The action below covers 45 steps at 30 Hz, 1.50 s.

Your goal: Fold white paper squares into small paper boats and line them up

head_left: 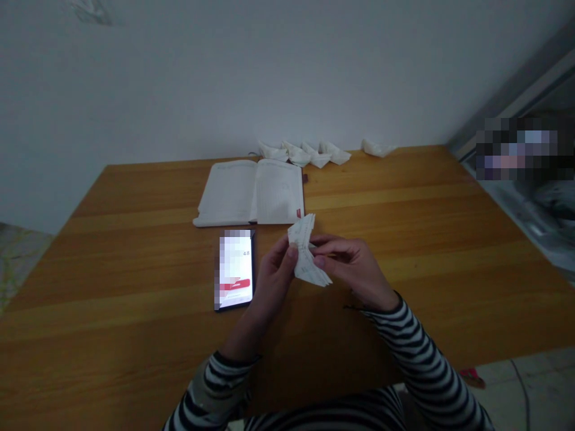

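Folded paper point(308, 269) held over table point(449, 269), R of phone point(238, 293), nr book point(231, 191). L hand point(275, 266) pinches its L edge, thumb on top; R hand point(359, 263) thumb & fingers grip its R side. Best keep L steady, R gentle: thin layers may tear.

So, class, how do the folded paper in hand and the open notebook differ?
The folded paper is held in the left hand and right hand; the notebook lies on the table. The folded paper is small and creased; the notebook is larger and open. Both are pale.
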Available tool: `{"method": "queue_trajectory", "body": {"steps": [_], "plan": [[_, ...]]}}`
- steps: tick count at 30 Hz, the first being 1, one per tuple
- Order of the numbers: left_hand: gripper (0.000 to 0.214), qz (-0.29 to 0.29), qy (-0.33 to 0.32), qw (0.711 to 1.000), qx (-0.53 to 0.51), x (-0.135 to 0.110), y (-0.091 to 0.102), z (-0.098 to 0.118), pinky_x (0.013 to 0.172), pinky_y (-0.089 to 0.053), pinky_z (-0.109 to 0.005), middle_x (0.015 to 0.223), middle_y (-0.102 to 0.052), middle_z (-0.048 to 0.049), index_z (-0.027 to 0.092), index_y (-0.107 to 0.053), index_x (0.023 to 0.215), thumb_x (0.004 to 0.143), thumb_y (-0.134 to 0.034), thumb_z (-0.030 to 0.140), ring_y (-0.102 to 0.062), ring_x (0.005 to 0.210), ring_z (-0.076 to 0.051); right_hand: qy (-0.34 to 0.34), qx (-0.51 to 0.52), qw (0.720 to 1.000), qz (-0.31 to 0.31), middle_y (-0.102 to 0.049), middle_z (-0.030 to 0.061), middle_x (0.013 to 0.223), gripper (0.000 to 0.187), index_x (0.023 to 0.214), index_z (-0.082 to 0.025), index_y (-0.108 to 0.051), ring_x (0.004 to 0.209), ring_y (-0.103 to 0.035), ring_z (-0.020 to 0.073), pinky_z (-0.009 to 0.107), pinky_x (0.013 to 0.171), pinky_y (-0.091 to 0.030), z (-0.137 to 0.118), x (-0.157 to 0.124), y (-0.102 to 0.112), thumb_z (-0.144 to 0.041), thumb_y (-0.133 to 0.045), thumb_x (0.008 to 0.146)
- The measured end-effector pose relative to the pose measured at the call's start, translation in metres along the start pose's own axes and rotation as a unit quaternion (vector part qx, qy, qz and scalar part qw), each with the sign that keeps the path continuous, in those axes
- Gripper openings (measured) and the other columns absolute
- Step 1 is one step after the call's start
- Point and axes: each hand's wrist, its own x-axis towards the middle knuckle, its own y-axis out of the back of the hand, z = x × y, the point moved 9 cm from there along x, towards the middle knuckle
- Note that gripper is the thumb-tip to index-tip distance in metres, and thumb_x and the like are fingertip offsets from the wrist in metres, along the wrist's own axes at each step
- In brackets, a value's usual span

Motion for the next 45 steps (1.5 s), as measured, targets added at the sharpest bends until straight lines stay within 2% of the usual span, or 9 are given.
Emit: {"method": "queue_trajectory", "body": {"steps": [12, 16, 22, 30, 34, 38, 39, 41, 45], "plan": [[0.047, -0.007, 0.022, 1.000, -0.011, -0.002, -0.001, -0.004, 0.076, -0.055, -0.030, 0.113, -0.071, -0.0105, 0.020, -0.062, 0.129, 0.090, -0.062, 0.048, -0.068, 0.093, -0.021, 0.024, -0.035, 0.999, 0.014, -0.077, 0.0059, 0.108, 0.010, 0.083, -0.022, -0.079, 0.095, -0.074, 0.0185, 0.034, 0.082, -0.061, -0.007, 0.000, 0.001, -0.031, -0.078, 0.079], [0.043, -0.004, 0.024, 0.999, 0.023, 0.000, -0.003, -0.001, 0.083, -0.055, -0.033, 0.116, -0.071, -0.0096, 0.020, -0.063, 0.127, 0.090, -0.063, 0.042, -0.067, 0.100, -0.023, -0.014, -0.017, 0.998, 0.056, -0.079, 0.0049, 0.093, 0.019, 0.094, -0.021, -0.077, 0.082, -0.075, 0.0174, 0.032, 0.075, -0.061, 0.011, 0.004, 0.011, -0.034, -0.074, 0.081], [0.040, 0.048, 0.012, 0.993, 0.112, -0.002, -0.001, -0.005, 0.096, -0.050, -0.033, 0.113, -0.072, -0.0084, 0.017, -0.069, 0.110, 0.092, -0.056, 0.050, -0.064, 0.111, -0.024, -0.016, -0.064, 0.992, 0.104, -0.077, 0.0033, 0.079, 0.017, 0.083, -0.017, -0.075, 0.070, -0.072, 0.0171, 0.029, 0.071, -0.059, 0.040, 0.011, 0.009, -0.016, -0.073, 0.065], [0.049, 0.111, 0.022, 0.989, 0.094, -0.006, 0.016, -0.021, 0.117, -0.032, -0.037, 0.133, -0.063, -0.0090, 0.021, -0.061, 0.127, 0.091, -0.055, 0.055, -0.049, 0.135, -0.025, 0.006, -0.094, 0.979, 0.181, -0.074, 0.0015, 0.073, 0.017, 0.079, -0.017, -0.075, 0.065, -0.067, 0.0159, 0.027, 0.067, -0.057, 0.057, 0.001, -0.010, -0.016, -0.062, 0.068], [0.057, 0.035, -0.013, 0.999, 0.035, -0.001, 0.001, -0.021, 0.118, -0.031, -0.039, 0.149, -0.049, -0.0102, 0.024, -0.048, 0.141, 0.094, -0.048, 0.056, -0.044, 0.139, -0.024, 0.017, -0.127, 0.975, 0.180, -0.075, 0.0020, 0.070, 0.012, 0.074, -0.017, -0.075, 0.061, -0.068, 0.0167, 0.026, 0.059, -0.055, 0.043, 0.024, 0.029, -0.021, -0.066, 0.068], [0.053, 0.072, -0.018, 0.996, 0.050, 0.000, 0.004, -0.020, 0.115, -0.035, -0.043, 0.150, -0.047, -0.0105, 0.026, -0.045, 0.140, 0.096, -0.045, 0.055, -0.052, 0.133, -0.025, 0.134, -0.338, 0.891, 0.272, -0.079, 0.0084, 0.091, 0.026, 0.094, -0.016, -0.078, 0.076, -0.071, 0.0208, 0.031, 0.070, -0.057, -0.044, 0.084, 0.122, -0.026, -0.063, 0.076], [0.051, 0.074, -0.018, 0.995, 0.057, -0.001, 0.004, -0.019, 0.113, -0.037, -0.043, 0.147, -0.051, -0.0105, 0.026, -0.046, 0.138, 0.096, -0.046, 0.055, -0.055, 0.129, -0.025, 0.136, -0.428, 0.853, 0.266, -0.078, 0.0113, 0.100, 0.032, 0.106, -0.014, -0.076, 0.083, -0.071, 0.0215, 0.032, 0.075, -0.056, -0.065, 0.106, 0.139, -0.024, -0.059, 0.081], [0.047, 0.075, -0.008, 0.995, 0.071, -0.001, 0.005, -0.017, 0.110, -0.041, -0.043, 0.140, -0.057, -0.0102, 0.026, -0.049, 0.135, 0.096, -0.048, 0.052, -0.060, 0.121, -0.025, 0.082, -0.635, 0.735, 0.223, -0.073, 0.0151, 0.116, 0.040, 0.121, -0.011, -0.070, 0.100, -0.069, 0.0216, 0.033, 0.091, -0.050, -0.089, 0.156, 0.165, -0.018, -0.048, 0.088], [0.040, 0.079, 0.000, 0.993, 0.092, -0.003, 0.005, -0.014, 0.104, -0.046, -0.041, 0.129, -0.064, -0.0081, 0.026, -0.058, 0.125, 0.094, -0.052, 0.051, -0.067, 0.108, -0.025, 0.024, -0.715, 0.683, 0.150, -0.072, 0.0207, 0.115, 0.033, 0.113, -0.006, -0.073, 0.115, -0.062, 0.0272, 0.039, 0.106, -0.039, -0.094, 0.228, 0.192, -0.008, -0.052, 0.087]]}}
